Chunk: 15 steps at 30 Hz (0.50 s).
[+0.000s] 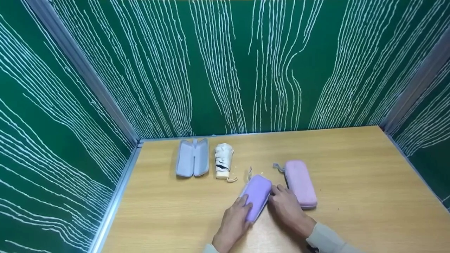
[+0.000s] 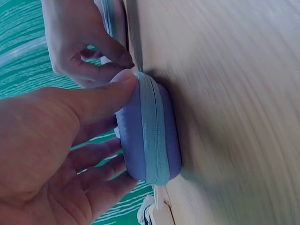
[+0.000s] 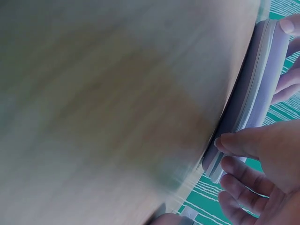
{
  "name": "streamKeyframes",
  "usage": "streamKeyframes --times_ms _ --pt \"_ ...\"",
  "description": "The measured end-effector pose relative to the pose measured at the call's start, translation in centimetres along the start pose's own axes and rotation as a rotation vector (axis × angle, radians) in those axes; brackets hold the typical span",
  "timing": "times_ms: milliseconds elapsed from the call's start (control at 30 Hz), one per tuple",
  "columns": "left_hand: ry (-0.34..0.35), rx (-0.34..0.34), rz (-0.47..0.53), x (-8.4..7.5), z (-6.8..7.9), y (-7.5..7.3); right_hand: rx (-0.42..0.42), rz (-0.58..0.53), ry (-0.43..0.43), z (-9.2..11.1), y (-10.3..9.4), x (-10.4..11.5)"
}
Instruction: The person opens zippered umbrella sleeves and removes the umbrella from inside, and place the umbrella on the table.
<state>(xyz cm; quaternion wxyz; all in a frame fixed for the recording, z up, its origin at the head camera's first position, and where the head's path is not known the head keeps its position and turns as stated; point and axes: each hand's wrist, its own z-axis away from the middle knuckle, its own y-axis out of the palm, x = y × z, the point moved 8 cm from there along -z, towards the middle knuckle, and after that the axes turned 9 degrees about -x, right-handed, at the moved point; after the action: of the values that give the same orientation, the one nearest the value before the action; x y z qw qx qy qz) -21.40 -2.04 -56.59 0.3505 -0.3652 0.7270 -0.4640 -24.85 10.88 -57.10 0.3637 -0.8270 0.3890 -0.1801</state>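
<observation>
A purple zip case (image 1: pixel 260 191) lies on the wooden table in front of the person, with a short strap loop at its far end. The left hand (image 1: pixel 233 219) holds its near left part, thumb on one side and fingers on the other, as the left wrist view also shows. At the case's right side, the right hand (image 1: pixel 286 207) pinches at the zipper (image 3: pixel 251 96) with thumb and forefinger; its other fingers are bent. The zipper pull is hidden by the fingertips. The pale zipper band runs closed around the end seen in the left wrist view.
Just right of the right hand lies a pink zip case (image 1: pixel 301 184) with a grey strap. Farther back are an opened grey case (image 1: pixel 185 160) and a folded white umbrella (image 1: pixel 223 160) with a wrist cord. Green, white-streaked walls (image 1: pixel 246 70) border the wooden table (image 1: pixel 168 218).
</observation>
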Motion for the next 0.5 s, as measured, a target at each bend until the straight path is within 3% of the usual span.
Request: streamKeyframes --times_ms 500 --pt "-0.063 -0.061 -0.068 -0.96 -0.47 0.4 0.026 0.038 -0.009 0.07 0.11 0.53"
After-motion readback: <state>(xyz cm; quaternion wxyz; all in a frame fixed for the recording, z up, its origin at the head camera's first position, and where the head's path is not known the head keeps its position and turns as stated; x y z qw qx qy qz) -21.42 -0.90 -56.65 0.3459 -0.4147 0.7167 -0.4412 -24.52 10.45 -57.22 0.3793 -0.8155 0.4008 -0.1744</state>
